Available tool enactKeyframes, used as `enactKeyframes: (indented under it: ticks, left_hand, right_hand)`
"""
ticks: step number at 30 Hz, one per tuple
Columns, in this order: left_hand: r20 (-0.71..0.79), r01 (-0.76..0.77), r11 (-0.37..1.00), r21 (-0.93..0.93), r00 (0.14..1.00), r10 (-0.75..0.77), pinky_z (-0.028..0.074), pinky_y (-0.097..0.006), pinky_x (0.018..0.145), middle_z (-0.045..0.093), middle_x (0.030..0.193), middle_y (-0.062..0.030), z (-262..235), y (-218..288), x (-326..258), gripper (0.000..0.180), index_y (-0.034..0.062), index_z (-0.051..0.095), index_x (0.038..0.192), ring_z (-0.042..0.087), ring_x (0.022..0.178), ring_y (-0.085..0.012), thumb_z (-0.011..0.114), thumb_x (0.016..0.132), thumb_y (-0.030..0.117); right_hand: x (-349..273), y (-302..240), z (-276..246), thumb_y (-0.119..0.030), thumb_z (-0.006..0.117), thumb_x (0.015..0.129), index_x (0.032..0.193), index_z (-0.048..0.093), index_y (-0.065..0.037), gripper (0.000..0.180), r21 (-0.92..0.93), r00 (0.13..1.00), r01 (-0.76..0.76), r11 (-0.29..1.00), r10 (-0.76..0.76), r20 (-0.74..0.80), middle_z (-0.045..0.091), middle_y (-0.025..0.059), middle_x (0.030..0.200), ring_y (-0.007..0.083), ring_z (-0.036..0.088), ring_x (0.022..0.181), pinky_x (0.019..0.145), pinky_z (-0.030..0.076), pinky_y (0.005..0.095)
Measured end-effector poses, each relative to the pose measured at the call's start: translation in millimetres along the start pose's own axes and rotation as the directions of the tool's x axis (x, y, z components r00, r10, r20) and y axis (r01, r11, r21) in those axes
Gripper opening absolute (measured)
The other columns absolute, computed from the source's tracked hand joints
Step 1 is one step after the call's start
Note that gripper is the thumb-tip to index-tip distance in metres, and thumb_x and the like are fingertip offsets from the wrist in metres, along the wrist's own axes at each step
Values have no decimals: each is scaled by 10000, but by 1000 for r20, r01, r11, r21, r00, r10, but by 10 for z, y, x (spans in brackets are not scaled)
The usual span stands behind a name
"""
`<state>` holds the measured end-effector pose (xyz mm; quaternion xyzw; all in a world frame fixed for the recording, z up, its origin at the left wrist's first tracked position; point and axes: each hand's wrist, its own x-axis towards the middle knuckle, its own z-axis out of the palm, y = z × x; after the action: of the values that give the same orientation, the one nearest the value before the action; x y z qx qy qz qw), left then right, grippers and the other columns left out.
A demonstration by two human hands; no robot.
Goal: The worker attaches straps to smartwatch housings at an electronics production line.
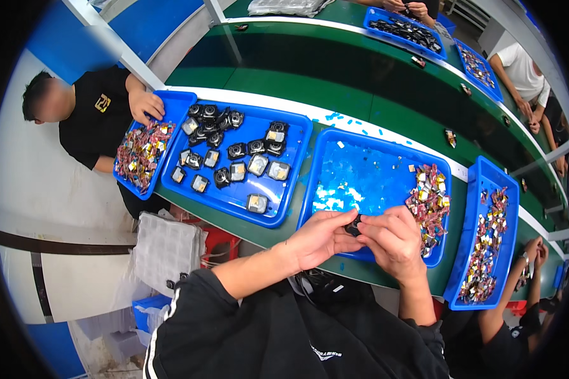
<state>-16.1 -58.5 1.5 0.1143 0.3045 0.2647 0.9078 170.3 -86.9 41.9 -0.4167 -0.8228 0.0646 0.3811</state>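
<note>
My left hand (321,239) and my right hand (393,241) meet over the near edge of a blue tray (319,151). Between their fingertips is a small black housing (354,226), gripped from both sides and partly covered by the fingers. Small blue film pieces (360,180) are scattered over the tray's floor. Along its right side lies a heap of small parts with reddish wires (430,202), close beyond my right hand. In the blue tray (234,208) to the left sit several black housings with round lens-like rings (237,150), some showing pale square faces.
A co-worker's hand (146,106) rests on a blue tray of wired parts (142,158) at the far left. Another such tray (463,265) stands to my right. Beyond the white rail runs a green belt (335,82) with loose parts. Clear plastic trays (164,252) are stacked lower left.
</note>
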Motion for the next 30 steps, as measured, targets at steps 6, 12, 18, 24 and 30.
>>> enactKeyframes:
  ticks: [6,12,18,24,30]
  left_hand:
    - [-54,43,978,204,998,-33,528,-269,570,616,864,-5,163,30,-60,264,97,614,978,620,767,-112,571,973,357]
    - [-17,101,971,217,995,-100,238,-193,405,438,684,50,267,58,-123,223,131,545,921,356,512,-24,470,1025,313]
    - [26,-49,896,441,999,42,199,-199,440,385,664,77,292,149,-140,225,144,507,883,289,505,-6,446,1034,299]
    - [389,-543,162,824,750,535,371,-329,516,476,687,-99,216,42,-70,219,32,503,871,492,556,-236,435,1022,176]
    - [617,-529,-339,777,535,577,414,-383,494,504,702,-141,86,-29,34,64,-8,523,826,567,582,-322,564,874,-18]
  right_hand:
    - [-65,-34,56,-114,813,649,853,692,-43,248,107,998,9,994,-2,-65,655,71,837,230,579,677,574,455,326]
    - [-52,-11,30,-129,822,649,857,689,-49,260,191,994,52,980,-33,-100,654,68,832,225,579,670,578,461,327]
    - [-105,-29,98,-235,867,627,897,694,-44,373,250,984,-24,968,67,-163,651,83,888,238,624,748,641,501,314]
    - [-311,-343,206,30,751,775,1130,624,61,379,858,715,-370,356,698,18,646,121,1015,147,629,933,740,575,259]
    - [-336,-260,190,69,640,863,1078,636,80,215,783,605,-577,232,765,219,672,127,1031,135,646,910,777,547,248]
